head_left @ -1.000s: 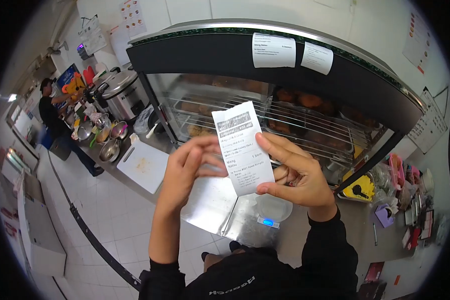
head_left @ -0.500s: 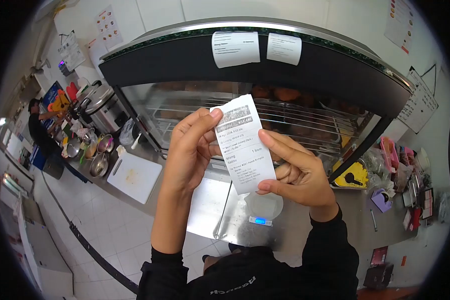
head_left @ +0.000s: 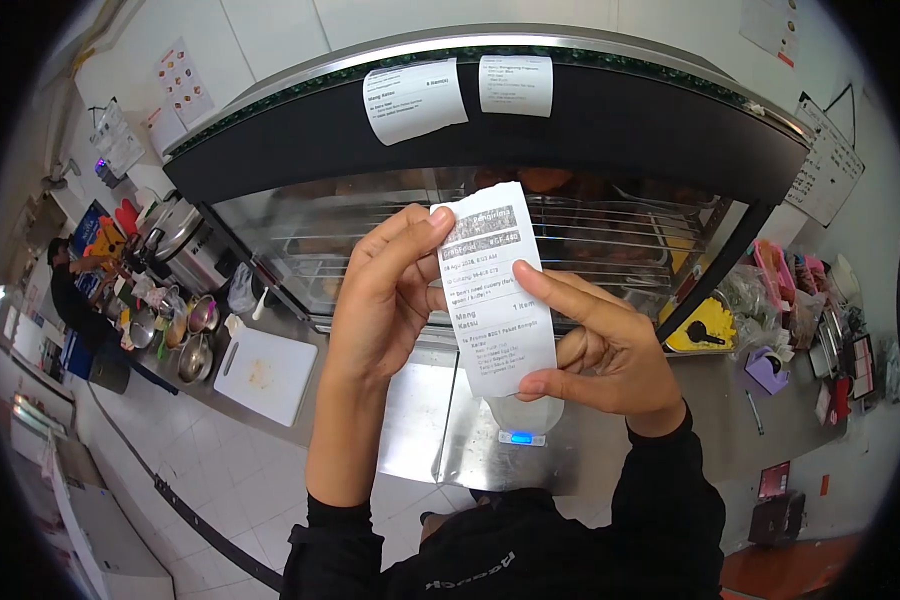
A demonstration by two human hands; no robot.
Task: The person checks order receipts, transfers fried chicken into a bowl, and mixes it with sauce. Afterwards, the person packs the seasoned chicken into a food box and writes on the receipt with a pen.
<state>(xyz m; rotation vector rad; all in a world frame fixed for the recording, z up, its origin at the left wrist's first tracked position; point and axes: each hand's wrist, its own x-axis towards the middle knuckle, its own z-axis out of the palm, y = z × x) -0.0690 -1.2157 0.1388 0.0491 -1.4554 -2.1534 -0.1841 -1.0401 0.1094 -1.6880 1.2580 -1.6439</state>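
The left hand (head_left: 382, 290) clamps the printed order receipt (head_left: 495, 300) by its upper left edge; the right hand (head_left: 610, 345) grips its right edge, thumb and forefinger on the printed face. Below the grip sits a digital scale (head_left: 522, 438); beyond stands a food display cabinet (head_left: 610, 130).

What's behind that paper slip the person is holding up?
Beyond the paper slip are a cabinet with wire racks and, lower, part of what looks like a scale. The slip covers whatever lies directly behind it.
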